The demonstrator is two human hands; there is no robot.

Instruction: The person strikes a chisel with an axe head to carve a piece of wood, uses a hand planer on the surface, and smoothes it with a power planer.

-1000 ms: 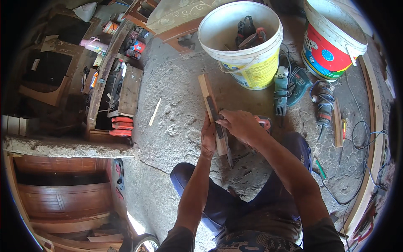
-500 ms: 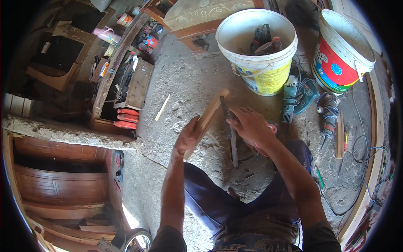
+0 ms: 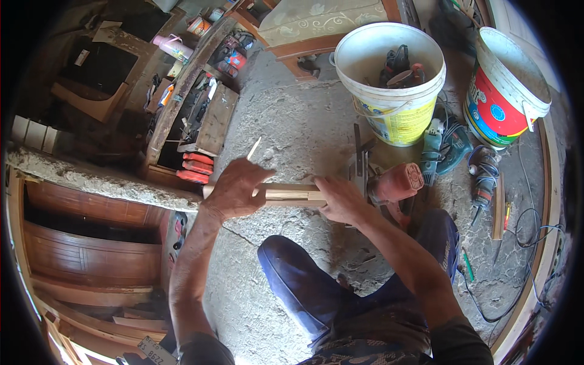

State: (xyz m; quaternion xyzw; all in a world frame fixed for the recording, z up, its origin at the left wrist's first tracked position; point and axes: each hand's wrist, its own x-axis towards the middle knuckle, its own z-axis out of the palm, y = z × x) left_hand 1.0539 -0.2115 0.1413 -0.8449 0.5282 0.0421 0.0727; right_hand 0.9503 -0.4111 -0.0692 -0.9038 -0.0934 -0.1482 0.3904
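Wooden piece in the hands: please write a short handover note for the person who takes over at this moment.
Left hand: grips the left end of the wooden piece, held level above the concrete floor.
Right hand: grips its right end.
Nearby: a red power tool just right of the right hand, a white bucket with tools beyond it, a thin wood sliver on the floor.
Done or left: cannot tell from this view.

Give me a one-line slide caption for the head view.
Both hands, left hand and right hand, hold a wooden strip level above the concrete floor.
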